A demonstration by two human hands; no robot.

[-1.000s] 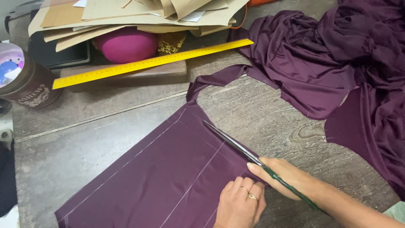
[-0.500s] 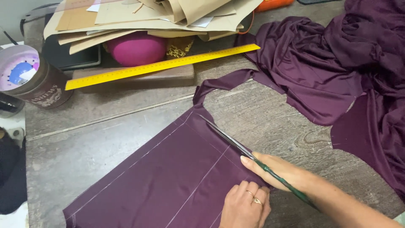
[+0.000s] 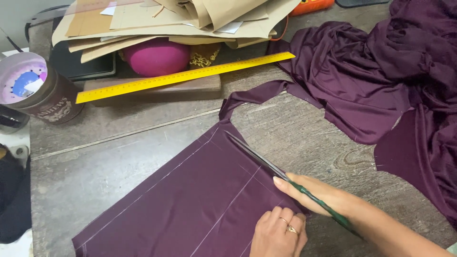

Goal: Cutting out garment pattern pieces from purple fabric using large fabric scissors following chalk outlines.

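Observation:
A flat piece of dark purple fabric (image 3: 190, 200) with white chalk lines lies on the grey wooden table (image 3: 119, 157). My right hand (image 3: 323, 197) grips green-handled scissors (image 3: 266, 164) whose long blades run along the fabric's right edge, tips pointing up-left toward a narrow strip (image 3: 257, 95) that trails off to the bunched purple cloth (image 3: 381, 71). My left hand (image 3: 278, 233), wearing rings, presses flat on the fabric just left of the scissors.
A yellow ruler (image 3: 185, 76) rests on a wooden block at the back. Behind it are a pink round cushion (image 3: 157, 57) and stacked brown paper patterns (image 3: 190, 19). A round tin (image 3: 35, 88) stands at the left edge.
The scissors have advanced up-left along the fabric's right edge, and both hands followed slightly. The view has shifted a little.

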